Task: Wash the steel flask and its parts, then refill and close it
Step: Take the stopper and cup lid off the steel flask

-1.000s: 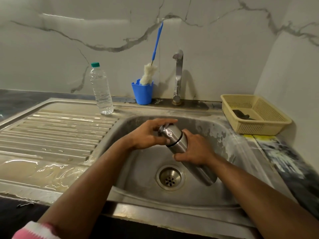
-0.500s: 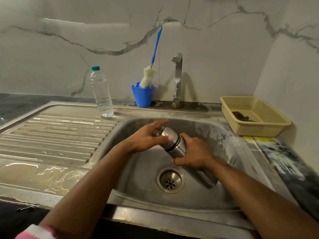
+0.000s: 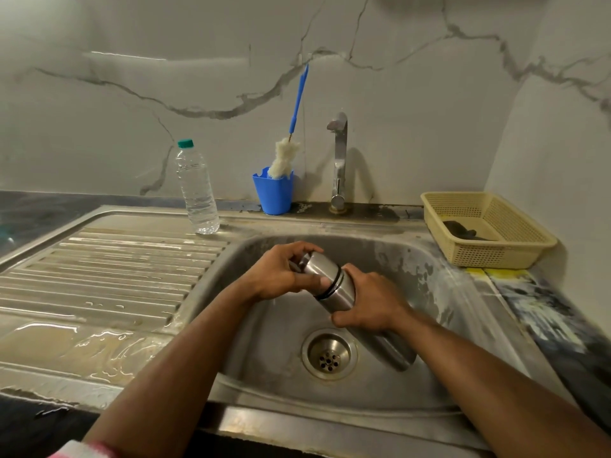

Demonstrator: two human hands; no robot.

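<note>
Head view, from the left: a ribbed steel draining board with pooled water at its near end, and at its far right corner a clear water bottle with a green cap, standing upright. Just right of it, against the marble wall, a blue cup holds a bottle brush with a blue handle leaning up the wall. Over the sink basin, the left hand curls round the cap of the steel flask, fingers over the top and thumb on the side. The flask lies tilted, cap end far and left, base near and right above the basin floor, just beside the drain. The right hand grips the flask's body just below the dark ring. Behind stands the tap. At far right, a yellow plastic basket sits on the counter with a dark object inside
</note>
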